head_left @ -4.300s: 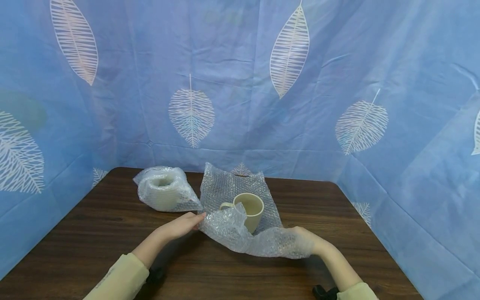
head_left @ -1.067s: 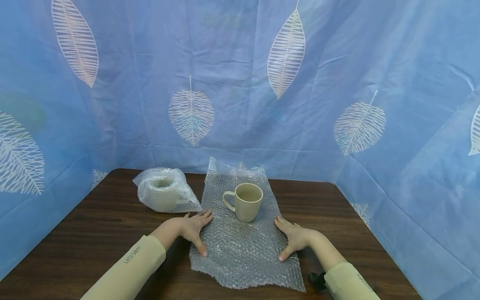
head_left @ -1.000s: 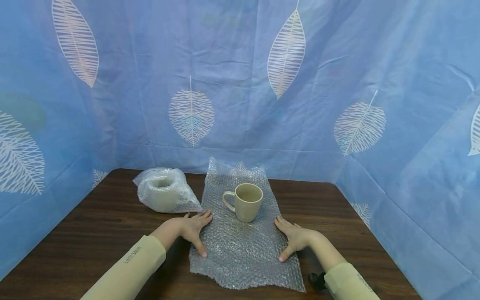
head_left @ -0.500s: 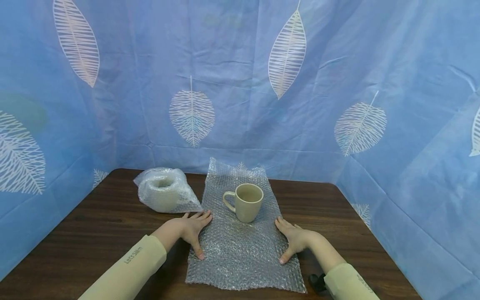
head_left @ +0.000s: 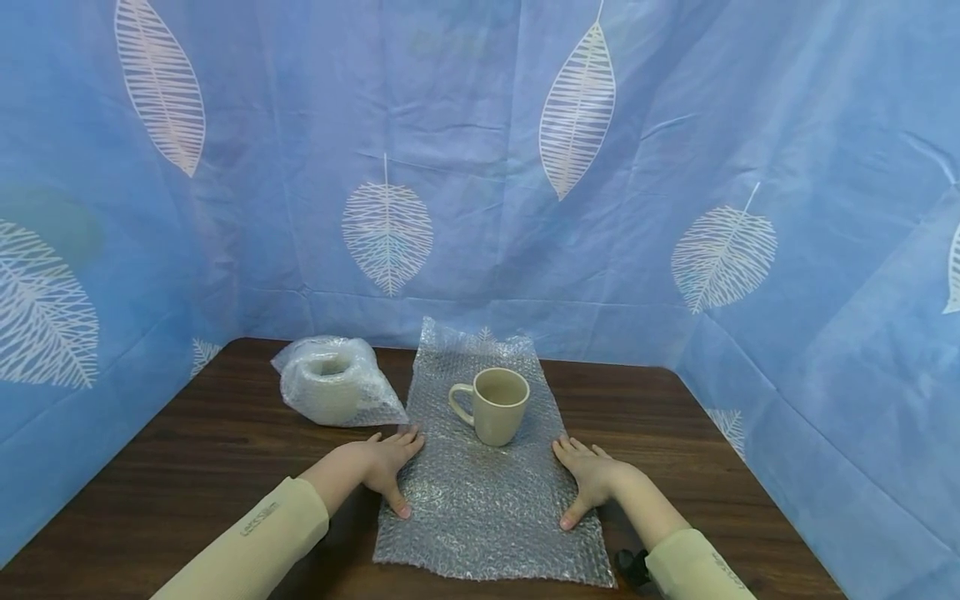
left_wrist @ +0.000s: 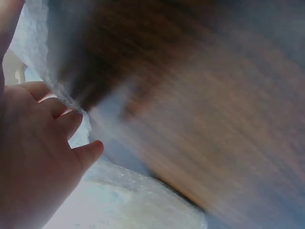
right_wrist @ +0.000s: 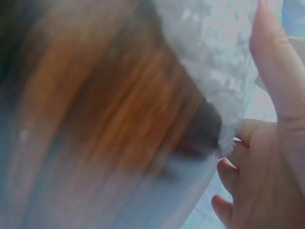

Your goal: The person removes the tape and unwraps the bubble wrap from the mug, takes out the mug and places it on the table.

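Observation:
A cream mug (head_left: 500, 410) stands upright on a long sheet of bubble wrap (head_left: 487, 508), its handle pointing left. My left hand (head_left: 384, 463) rests on the sheet's left edge, fingers spread and thumb toward me. On the opposite edge lies my right hand (head_left: 592, 481), spread in the same way. In the left wrist view, the left hand's fingers (left_wrist: 66, 121) reach over the edge of the wrap. The right wrist view has the right hand's thumb (right_wrist: 274, 62) along the wrap and its fingers at the edge. Neither hand touches the mug.
Bubble wrap bundled around a pale, round-mouthed object (head_left: 333, 387) sits at the back left, its loose corner near my left fingers. The dark wooden table (head_left: 652, 417) is bounded by a blue leaf-patterned curtain (head_left: 480, 233) behind and at both sides.
The near part of the wrap, earlier bunched up in front of the mug and held by both hands, now lies flat toward me. In the last second, its near left corner has straightened; the hands hardly moved.

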### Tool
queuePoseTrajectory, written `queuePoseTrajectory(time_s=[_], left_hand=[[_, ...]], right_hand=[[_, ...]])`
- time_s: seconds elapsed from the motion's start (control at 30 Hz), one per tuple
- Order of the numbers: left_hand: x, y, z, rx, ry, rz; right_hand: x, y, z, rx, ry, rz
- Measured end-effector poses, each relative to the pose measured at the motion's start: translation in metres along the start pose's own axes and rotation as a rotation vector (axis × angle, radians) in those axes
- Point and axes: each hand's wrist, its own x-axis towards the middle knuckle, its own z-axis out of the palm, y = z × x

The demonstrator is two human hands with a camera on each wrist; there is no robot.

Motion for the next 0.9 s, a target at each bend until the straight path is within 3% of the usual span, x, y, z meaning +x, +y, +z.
queuePoseTrajectory(time_s=[0.27, 0.67, 0.9], left_hand=[[0.002, -0.003, 0.003, -0.069, -0.059, 0.004], [0.003, 0.008, 0.006, 0.013, -0.054, -0.024], [0.011, 0.004, 0.013, 0.068, -0.045, -0.041]], right_hand=[[-0.002, -0.002, 0.001, 0.005, 0.012, 0.014], [-0.006, -0.004, 0.0, 0.009, 0.018, 0.041], [-0.013, -0.004, -0.001, 0.054, 0.039, 0.02]])
